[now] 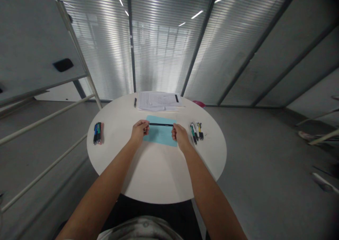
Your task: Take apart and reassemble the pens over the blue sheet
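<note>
A slim black pencil (161,124) is stretched level between my two hands, with small pale print near its right end. My left hand (140,130) is closed, pinching the left end between thumb and fingers. The other end sits in the closed fingers of my right hand (180,134). Beneath the pencil, a light blue sheet (160,137) lies on the round white table (156,176). Several pens (196,131) with green, white and yellow parts lie right of my right hand.
Blue and green pens (97,133) lie by the table's left edge on something pinkish. At the back are printed papers (159,100) and a dark pen (135,102). A white-railed frame (47,118) stands on the left, and blinds-covered glass panels (161,56) rise behind.
</note>
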The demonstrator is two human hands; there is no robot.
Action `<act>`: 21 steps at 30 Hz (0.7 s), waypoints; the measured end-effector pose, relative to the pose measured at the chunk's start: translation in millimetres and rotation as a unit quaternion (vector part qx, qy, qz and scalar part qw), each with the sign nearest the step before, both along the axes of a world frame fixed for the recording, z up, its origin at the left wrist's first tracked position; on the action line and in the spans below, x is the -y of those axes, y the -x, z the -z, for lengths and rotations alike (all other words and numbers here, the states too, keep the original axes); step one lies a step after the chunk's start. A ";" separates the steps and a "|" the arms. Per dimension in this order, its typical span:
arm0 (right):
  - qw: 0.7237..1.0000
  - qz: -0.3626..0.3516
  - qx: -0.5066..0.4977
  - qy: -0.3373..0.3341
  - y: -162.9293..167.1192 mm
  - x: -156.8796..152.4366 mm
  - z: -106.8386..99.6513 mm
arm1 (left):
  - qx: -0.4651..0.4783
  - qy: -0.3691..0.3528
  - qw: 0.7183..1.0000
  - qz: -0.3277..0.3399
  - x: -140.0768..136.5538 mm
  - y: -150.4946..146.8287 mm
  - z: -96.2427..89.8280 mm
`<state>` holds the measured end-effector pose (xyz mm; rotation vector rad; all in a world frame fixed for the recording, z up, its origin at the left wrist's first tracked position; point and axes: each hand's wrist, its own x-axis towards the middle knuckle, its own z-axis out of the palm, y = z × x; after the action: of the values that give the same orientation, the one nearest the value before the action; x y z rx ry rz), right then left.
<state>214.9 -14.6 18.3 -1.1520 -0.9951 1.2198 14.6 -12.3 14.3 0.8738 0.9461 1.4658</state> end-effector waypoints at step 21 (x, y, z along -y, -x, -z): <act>0.999 0.003 0.029 -0.017 2.7 1.9 -1.5 | 0.017 0.022 1.000 -0.007 -0.8 -1.6 -0.5</act>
<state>212.2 -16.5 19.8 -1.1677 -1.0504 1.1655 16.2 -11.5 14.9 0.8093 0.9569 1.4634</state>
